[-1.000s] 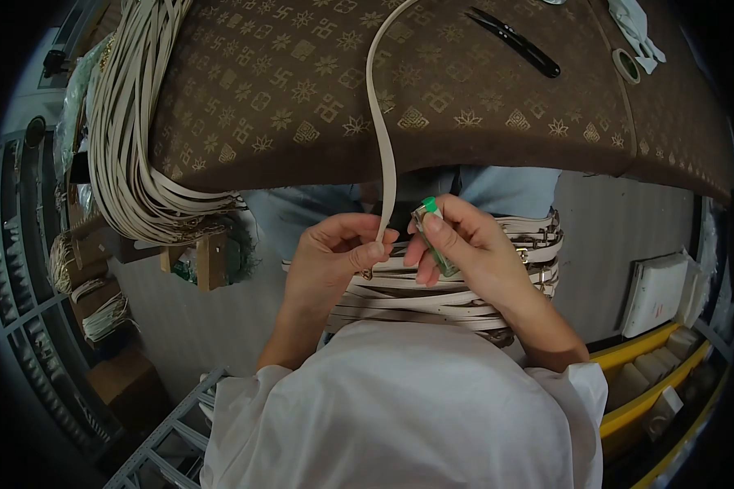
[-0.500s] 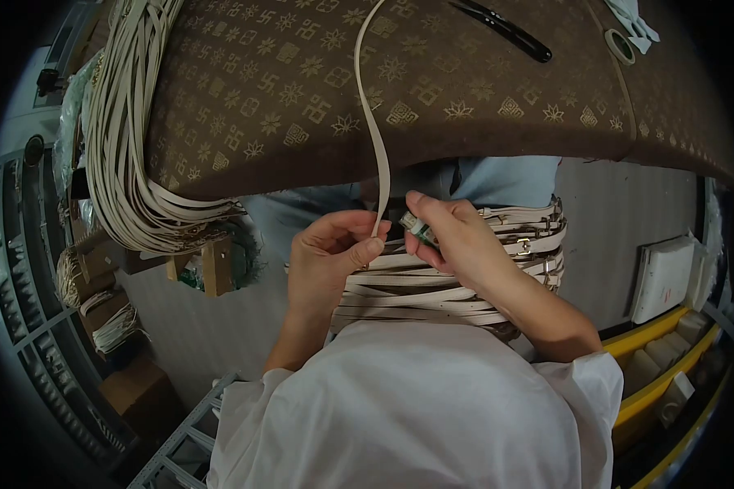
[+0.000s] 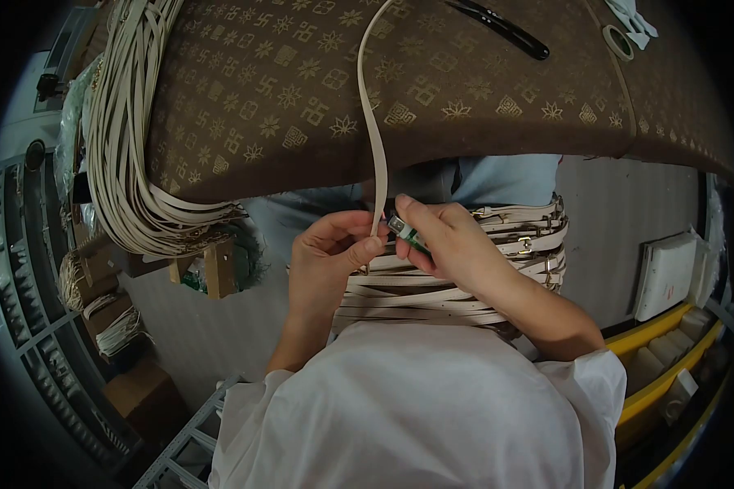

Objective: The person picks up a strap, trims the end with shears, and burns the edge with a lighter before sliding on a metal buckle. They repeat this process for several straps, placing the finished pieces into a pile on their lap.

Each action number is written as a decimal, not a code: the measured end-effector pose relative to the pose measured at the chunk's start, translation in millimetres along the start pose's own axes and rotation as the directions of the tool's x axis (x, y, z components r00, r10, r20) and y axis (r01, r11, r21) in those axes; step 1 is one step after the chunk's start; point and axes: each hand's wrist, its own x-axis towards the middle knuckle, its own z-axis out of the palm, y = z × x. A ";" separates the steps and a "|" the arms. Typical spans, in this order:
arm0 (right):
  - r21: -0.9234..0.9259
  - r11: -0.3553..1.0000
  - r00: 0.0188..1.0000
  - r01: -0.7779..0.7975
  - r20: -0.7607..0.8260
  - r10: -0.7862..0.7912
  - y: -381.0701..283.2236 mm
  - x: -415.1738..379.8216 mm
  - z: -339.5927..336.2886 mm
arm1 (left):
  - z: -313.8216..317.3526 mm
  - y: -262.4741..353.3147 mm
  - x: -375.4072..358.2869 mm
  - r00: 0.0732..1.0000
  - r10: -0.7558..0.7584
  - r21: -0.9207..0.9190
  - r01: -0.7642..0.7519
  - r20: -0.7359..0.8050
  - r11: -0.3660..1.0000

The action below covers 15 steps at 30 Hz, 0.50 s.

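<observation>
Your right hand (image 3: 447,238) has brought the lighter (image 3: 409,235) closer to the strap (image 3: 374,130) since the earlier frame. Your left hand (image 3: 330,254) pinches the strap's lower end between thumb and fingers; your right is curled around the lighter, its metal top beside that end. The strap runs up over the edge of the patterned bench (image 3: 261,106).

To your right, the yellow bin (image 3: 657,389) holds several pale blocks (image 3: 665,350). Left of you, the cardboard box (image 3: 141,386) sits low, its contents impossible to make out; the grey rack (image 3: 45,342) carries rows of small items too dim to identify.

Your fingers cover the strap's tip, and its far end is cut off by the top edge of the view. You cannot tell whether the lighter is lit. Your forearms and shirt (image 3: 416,399) partly hide the belts (image 3: 432,297) piled over your lap.
</observation>
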 end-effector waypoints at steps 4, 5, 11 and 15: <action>0.002 0.991 0.990 0.135 -0.031 -0.135 -6.7 -2.9 -7.4 | -3.0 2.5 -1.1 0.997 -0.067 -0.012 0.068 0.031 0.998; 0.027 0.981 0.981 0.194 -0.027 -0.193 -8.4 -4.1 -7.6 | -3.9 3.0 -0.9 0.991 -0.102 -0.113 0.110 0.081 0.988; 0.246 0.889 0.913 0.385 0.037 -0.406 -9.7 1.4 11.5 | -8.9 0.5 -4.6 0.950 -0.150 -0.326 0.239 0.275 0.915; 0.063 0.895 0.896 0.442 -0.081 -0.437 -32.6 15.2 -0.2 | -10.9 9.2 -16.1 0.929 -0.234 -0.374 0.333 0.286 0.865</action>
